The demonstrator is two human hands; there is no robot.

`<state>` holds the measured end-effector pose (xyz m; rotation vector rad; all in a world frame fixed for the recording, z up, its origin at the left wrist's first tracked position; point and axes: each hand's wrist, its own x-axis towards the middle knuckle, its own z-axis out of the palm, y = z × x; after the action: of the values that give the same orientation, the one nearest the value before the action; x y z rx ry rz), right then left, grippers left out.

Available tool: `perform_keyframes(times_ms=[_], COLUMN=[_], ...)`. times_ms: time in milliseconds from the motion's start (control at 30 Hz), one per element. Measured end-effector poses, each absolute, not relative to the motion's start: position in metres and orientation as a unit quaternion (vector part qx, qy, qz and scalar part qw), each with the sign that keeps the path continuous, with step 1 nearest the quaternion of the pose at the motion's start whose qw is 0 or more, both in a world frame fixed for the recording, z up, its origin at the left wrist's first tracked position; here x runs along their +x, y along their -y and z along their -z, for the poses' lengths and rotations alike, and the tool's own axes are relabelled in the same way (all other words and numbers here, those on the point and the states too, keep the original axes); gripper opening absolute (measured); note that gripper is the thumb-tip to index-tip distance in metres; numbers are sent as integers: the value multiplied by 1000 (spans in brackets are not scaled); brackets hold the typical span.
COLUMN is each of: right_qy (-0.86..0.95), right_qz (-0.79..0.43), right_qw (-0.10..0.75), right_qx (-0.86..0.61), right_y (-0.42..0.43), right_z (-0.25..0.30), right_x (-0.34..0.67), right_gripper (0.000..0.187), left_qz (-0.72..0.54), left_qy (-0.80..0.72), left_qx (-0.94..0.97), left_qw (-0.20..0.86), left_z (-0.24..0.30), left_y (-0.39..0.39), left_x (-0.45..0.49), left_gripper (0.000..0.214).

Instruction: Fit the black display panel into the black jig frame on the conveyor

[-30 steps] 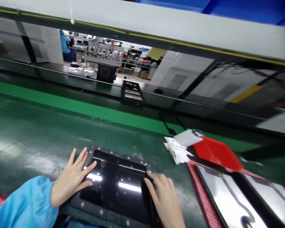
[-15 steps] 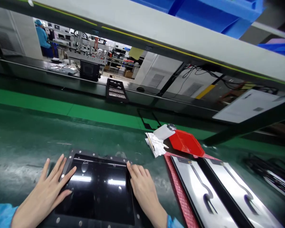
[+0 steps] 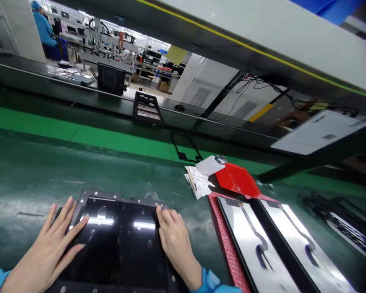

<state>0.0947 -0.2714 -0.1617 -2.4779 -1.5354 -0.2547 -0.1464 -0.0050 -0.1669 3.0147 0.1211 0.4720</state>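
Note:
A glossy black display panel (image 3: 125,244) lies face up in a dark frame (image 3: 90,193) dotted with round silver spots. My left hand (image 3: 47,244) rests over the left edge, fingers spread, with its thumb and forefinger over the dark glass. At the right edge, my right hand (image 3: 175,242) has its fingers bent and held together, the tips against the panel's upper right side. Its undersides of the fingers are hidden. Two bright light reflections cross the glass.
Right of the panel, two silver-backed display panels (image 3: 247,240) lie on pink bubble wrap (image 3: 228,248). Behind them are a red bin (image 3: 238,179), a white bottle (image 3: 210,165) and white wipes (image 3: 199,183). Black frames (image 3: 347,224) lie far right. A shelf (image 3: 262,32) hangs overhead.
The camera view has tilted and shifted a little, so the panel and both hands appear slightly further left. Both hands keep nearly the same places on the panel.

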Motion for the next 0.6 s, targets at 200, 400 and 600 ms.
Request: perform_keyframes(times_ms=[200,400,600], right_qy=[513,371,317], right_qz=[-21,-172,-319], right_qw=[272,412,322], right_qx=[-814,-814,-833], right_y=[286,335,346], right_z=[148,142,139], right_x=[79,62,54], right_gripper=[49,42,89], left_qz=[-116,-108,-121], left_qy=[-65,-55,-55], left_qx=[991,991,986], left_qw=[33,54,98], left_z=[170,167,160], left_y=[3,2,2], left_x=[-152,-154,-153], left_gripper=[50,50,48])
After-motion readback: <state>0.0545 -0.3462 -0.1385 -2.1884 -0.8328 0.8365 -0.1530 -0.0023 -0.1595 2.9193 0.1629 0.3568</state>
